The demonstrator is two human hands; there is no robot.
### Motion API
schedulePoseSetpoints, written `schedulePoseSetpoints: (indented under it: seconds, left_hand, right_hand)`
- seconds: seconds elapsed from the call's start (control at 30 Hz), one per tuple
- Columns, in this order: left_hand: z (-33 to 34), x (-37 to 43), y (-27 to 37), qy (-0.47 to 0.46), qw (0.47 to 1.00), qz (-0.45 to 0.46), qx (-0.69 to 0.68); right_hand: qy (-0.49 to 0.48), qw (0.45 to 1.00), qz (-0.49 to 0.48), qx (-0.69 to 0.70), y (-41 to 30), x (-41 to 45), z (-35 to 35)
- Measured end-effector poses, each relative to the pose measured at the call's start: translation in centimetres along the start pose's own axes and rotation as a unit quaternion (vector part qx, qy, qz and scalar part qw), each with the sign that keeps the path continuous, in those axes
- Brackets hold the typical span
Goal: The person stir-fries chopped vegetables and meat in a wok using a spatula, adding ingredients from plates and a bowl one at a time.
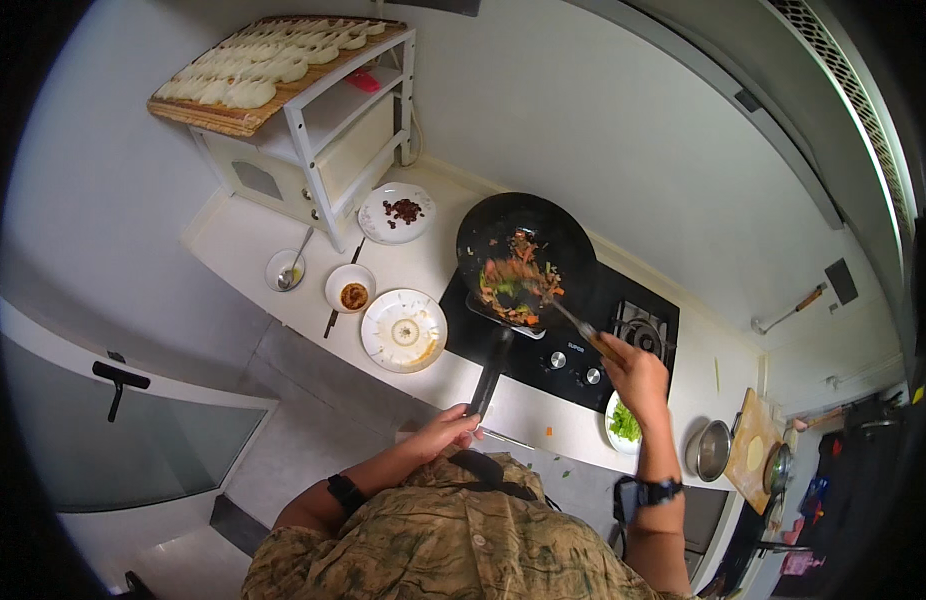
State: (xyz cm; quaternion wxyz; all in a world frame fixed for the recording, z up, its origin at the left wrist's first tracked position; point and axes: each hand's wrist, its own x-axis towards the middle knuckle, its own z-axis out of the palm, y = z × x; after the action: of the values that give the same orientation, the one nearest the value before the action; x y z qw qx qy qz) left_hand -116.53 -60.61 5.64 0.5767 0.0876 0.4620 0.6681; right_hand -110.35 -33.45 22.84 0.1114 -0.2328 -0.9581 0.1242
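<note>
My left hand [449, 433] grips the end of the long black handle [491, 373] of a wok. The black wok [575, 240] stands over the left burner of a black glass gas hob [530, 364]. In it lies a mix of chopped food [519, 270], with orange, green and brown pieces. My right hand [641, 375] is closed around the wooden handle of a metal spatula [575, 319]. The spatula's blade is blurred among the food. Below my right forearm sits a white plate of chopped greens [624, 424], partly hidden by the arm.
Left of the hob are a stained white plate [404, 330], a bowl of brown sauce [350, 289], a glass bowl with a spoon [285, 270] and a plate of dark red pieces [397, 214]. A rack [305, 142] holds dough pieces. Rightward stand a steel bowl [709, 450] and a wooden board [748, 457].
</note>
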Motion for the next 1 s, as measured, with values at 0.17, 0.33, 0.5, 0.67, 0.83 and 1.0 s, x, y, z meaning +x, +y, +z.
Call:
schedulePoseSetpoints:
  seconds: [0.17, 0.33, 0.5, 0.67, 0.83, 1.0]
  left_hand:
    - [-0.6, -0.6, -0.1, 0.001, 1.0, 0.007, 0.023]
    - [-0.7, -0.7, -0.2, 0.0, 1.0, -0.002, 0.007]
    - [-0.8, -0.5, 0.0, 0.004, 1.0, -0.005, 0.029]
    - [-0.9, -0.5, -0.4, 0.007, 1.0, -0.016, 0.008]
    - [-0.6, -0.1, 0.0, 0.006, 0.999, -0.029, 0.043]
    - [-1.7, 0.2, -0.7, -0.017, 0.999, -0.031, 0.02]
  right_hand:
    - [0.005, 0.999, -0.038, -0.002, -1.0, -1.3, -3.9]
    - [-0.057, 0.988, -0.044, -0.135, -2.2, -1.4, -4.2]
    - [0.05, 0.997, 0.062, 0.003, 0.8, 0.7, 2.4]
    - [-0.011, 0.827, 0.312, 0.468, 5.7, 0.5, 8.8]
    - [-0.121, 0.696, 0.351, 0.614, 1.9, 2.7, 9.2]
    - [-0.107, 0.899, 0.153, 0.395, 1.6, -1.2, 4.5]
